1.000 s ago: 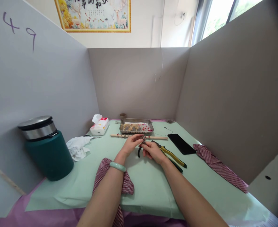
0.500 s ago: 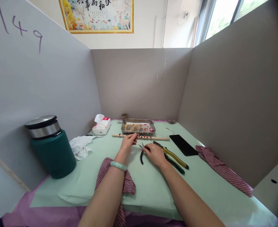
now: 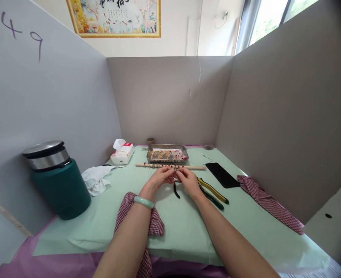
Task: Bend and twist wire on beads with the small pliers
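Observation:
My left hand (image 3: pixel 159 180) and my right hand (image 3: pixel 189 181) meet fingertip to fingertip over the green mat, just in front of a wooden stick (image 3: pixel 193 168) strung with red beads. Together they pinch a small beaded piece (image 3: pixel 176 169), too small to make out. Small black-handled pliers (image 3: pixel 176 190) lie on the mat below my right fingers, not held. A pale green bangle (image 3: pixel 144 201) is on my left wrist, which rests on a red checked cloth (image 3: pixel 155 226).
A metal tray (image 3: pixel 167 147) of gold and red beads stands behind the stick. Yellow- and green-handled pliers (image 3: pixel 212 191) lie to the right, then a black phone (image 3: pixel 222 174) and another checked cloth (image 3: pixel 270 204). At left are a tissue pack (image 3: pixel 122 154), crumpled tissue (image 3: pixel 96 179) and a teal bin (image 3: pixel 57 181).
My right hand set the black pliers down on the mat. My left hand reached to the stick, then came back, and both hands now pinch the small piece together.

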A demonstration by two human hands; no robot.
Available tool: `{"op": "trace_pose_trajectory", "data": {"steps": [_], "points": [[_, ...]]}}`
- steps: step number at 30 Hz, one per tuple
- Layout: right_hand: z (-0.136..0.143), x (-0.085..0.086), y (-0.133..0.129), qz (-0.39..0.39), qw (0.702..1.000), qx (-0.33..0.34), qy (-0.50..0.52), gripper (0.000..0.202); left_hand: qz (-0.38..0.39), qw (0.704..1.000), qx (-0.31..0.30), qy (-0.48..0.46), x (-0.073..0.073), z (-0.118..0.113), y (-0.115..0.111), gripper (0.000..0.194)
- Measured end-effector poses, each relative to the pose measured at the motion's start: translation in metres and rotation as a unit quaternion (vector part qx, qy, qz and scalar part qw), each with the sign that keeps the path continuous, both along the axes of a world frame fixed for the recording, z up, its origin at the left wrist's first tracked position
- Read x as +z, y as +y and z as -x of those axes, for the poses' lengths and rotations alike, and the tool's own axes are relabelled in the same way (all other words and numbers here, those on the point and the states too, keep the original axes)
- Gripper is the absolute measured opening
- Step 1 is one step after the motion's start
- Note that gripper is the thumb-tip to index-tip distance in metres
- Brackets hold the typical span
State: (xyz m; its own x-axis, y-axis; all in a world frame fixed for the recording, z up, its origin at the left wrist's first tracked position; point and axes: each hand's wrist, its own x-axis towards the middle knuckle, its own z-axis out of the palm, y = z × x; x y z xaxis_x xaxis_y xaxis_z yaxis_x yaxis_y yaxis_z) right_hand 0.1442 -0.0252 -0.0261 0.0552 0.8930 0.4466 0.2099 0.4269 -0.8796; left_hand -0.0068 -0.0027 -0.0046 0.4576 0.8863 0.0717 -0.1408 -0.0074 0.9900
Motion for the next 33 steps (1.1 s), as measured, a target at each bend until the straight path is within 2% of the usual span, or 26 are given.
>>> {"op": "trace_pose_trajectory", "data": {"steps": [6, 13, 18, 24, 29, 33], "points": [[0.0011, 0.002, -0.0012, 0.043, 0.998, -0.003, 0.044, 0.027, -0.016, 0.999, 0.03, 0.031, 0.0025, -0.0003, -0.0019, 0.031], [0.002, -0.003, 0.0012, 0.071, 0.995, 0.021, 0.061, 0.033, -0.032, 0.998, 0.035, 0.034, 0.0018, -0.0006, -0.0006, 0.029], [0.0046, -0.005, 0.0016, 0.016, 1.0, -0.012, 0.002, 0.03, -0.029, 0.998, 0.038, 0.033, 0.0022, -0.0006, -0.0006, 0.031], [0.0059, -0.0071, -0.0002, -0.019, 0.995, -0.048, -0.083, 0.029, -0.023, 0.997, 0.071, 0.021, 0.0016, -0.0007, 0.001, 0.033], [0.0067, -0.0073, -0.0022, -0.044, 0.993, -0.062, -0.094, 0.027, -0.031, 0.995, 0.095, 0.032, 0.0015, -0.0016, 0.0019, 0.026], [0.0054, -0.0074, -0.002, -0.059, 0.99, -0.073, -0.103, 0.025, -0.024, 0.996, 0.078, 0.036, 0.0014, -0.0011, 0.0018, 0.024]]}}
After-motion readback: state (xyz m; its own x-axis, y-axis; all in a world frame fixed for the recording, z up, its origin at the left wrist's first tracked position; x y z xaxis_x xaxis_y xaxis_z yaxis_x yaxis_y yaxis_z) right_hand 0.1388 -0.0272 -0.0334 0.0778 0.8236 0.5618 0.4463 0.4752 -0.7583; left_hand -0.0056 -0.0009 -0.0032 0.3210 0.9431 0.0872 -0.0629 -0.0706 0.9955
